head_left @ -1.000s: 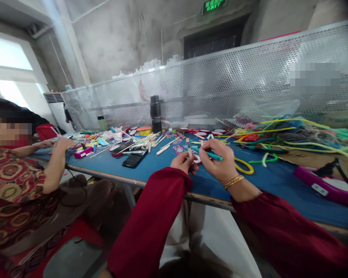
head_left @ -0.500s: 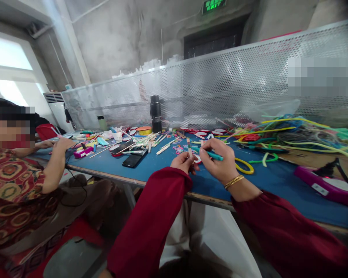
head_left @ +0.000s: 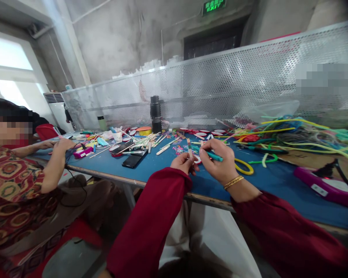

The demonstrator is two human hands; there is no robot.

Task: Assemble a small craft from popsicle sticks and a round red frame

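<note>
My left hand (head_left: 183,163) is closed and holds a short flat wooden craft stick (head_left: 188,144) upright, with coloured bands along it. Close by on its right, my right hand (head_left: 220,157) grips a teal pen (head_left: 215,156) that slants down to the right across the fingers. The pen's tip end points left toward the stick; I cannot tell whether they touch. Behind the left hand lie small pink and coloured bits (head_left: 178,149). Just beyond my right wrist rests a yellow ring (head_left: 244,166) of bent pipe-like material.
Loose craft sticks (head_left: 162,150), a black phone (head_left: 134,159) and a black bottle (head_left: 156,115) stand or lie left of my hands. On the right are coloured strips (head_left: 295,133) and a purple power strip (head_left: 321,185). A co-worker (head_left: 14,173) sits at the left.
</note>
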